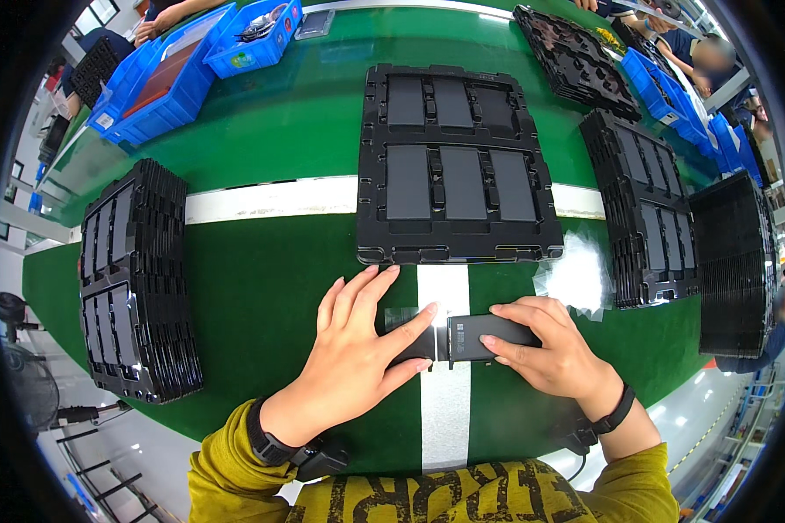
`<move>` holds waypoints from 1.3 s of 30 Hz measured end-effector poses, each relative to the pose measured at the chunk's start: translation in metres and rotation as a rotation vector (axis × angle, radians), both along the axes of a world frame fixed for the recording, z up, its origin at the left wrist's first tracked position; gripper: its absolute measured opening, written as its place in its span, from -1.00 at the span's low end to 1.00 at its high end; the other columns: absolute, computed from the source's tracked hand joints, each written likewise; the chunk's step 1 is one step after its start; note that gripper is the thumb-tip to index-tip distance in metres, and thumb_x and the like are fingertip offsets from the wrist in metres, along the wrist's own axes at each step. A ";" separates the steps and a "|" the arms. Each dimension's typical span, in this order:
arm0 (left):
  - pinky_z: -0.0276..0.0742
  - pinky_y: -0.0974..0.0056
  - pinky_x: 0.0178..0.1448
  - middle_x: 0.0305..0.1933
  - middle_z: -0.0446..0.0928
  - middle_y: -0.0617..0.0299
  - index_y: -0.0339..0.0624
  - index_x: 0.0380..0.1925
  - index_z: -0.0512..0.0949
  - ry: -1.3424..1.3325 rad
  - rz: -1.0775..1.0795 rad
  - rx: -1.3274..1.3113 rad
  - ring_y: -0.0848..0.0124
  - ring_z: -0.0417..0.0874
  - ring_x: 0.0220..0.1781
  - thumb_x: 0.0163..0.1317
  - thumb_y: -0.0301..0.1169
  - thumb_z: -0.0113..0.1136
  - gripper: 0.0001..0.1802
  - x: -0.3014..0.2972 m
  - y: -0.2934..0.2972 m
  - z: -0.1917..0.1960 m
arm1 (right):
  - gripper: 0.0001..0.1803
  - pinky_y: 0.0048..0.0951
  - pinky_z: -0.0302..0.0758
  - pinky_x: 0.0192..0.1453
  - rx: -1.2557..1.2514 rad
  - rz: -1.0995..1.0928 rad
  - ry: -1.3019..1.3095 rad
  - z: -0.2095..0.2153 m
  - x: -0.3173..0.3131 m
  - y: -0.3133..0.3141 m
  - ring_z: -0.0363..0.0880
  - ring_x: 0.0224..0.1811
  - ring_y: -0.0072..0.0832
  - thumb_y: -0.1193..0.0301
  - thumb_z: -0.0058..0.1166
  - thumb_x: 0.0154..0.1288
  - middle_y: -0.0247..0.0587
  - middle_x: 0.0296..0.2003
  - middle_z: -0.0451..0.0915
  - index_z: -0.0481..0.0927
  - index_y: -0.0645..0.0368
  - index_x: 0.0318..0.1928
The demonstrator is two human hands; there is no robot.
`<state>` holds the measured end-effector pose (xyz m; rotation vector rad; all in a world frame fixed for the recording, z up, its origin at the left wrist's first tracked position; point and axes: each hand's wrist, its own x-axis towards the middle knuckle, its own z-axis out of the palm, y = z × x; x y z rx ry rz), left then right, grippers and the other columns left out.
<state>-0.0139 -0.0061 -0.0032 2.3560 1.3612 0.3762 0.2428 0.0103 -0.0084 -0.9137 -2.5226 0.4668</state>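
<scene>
Over the white stripe, my right hand [554, 349] grips a thin black rectangular piece [469, 338] with small print near its left end, fingers along the far edge and thumb on top. My left hand [349, 353] has its thumb and index finger on either edge of a dark flat piece [414, 347] just left of it; its other fingers stretch away from me. The two pieces lie end to end; whether they are joined, I cannot tell. Just beyond my hands is a black moulded tray [436, 228] with dark flat panels [464, 183] in its compartments.
Stacks of black trays stand at left [170, 288] and right [624, 218], with another stack [737, 270] farther right. Clear film [576, 275] lies right of the middle tray. Blue bins [170, 96] sit at the far left, others [663, 96] at the far right, near other people.
</scene>
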 end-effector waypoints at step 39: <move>0.20 0.18 -0.02 -0.12 0.28 0.14 -0.18 -0.20 0.39 -0.165 -0.208 0.135 0.20 0.30 -0.06 -0.14 -0.17 0.38 -0.46 0.008 0.003 -0.005 | -0.64 -0.32 0.33 0.08 0.187 0.084 -0.057 0.003 0.006 -0.006 0.42 0.04 -0.33 0.47 0.10 0.02 -0.18 0.03 0.45 0.55 0.06 -0.08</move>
